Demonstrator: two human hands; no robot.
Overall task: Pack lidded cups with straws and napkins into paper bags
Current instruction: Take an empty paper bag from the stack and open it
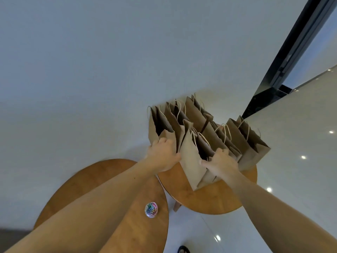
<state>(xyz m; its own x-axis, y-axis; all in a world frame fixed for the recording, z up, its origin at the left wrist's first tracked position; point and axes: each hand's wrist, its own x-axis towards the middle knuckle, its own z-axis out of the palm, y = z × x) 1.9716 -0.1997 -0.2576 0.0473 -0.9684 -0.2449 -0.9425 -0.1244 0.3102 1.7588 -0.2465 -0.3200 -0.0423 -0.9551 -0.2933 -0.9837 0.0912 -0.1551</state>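
Brown paper bags [189,161] with pale twine handles stand bunched, mouths up, on a small round wooden desk [209,201] beside the wall. Left grip [162,154] is clenched over the near rim of the leftmost bag [154,128]. The right grip [220,161] is clenched on a rim in the front row (which wall of which bag, cannot tell).

Judged purpose: holding the tops steadies the light bags and spreads the mouths for loading.

Contents: interiors read dark. No cups, straws or napkins seen anywhere, so packing looks not yet begun.

A larger round wooden desk [87,179] nearer the person carries a small clear tub of coloured paper clips [151,209], well apart from the bags.
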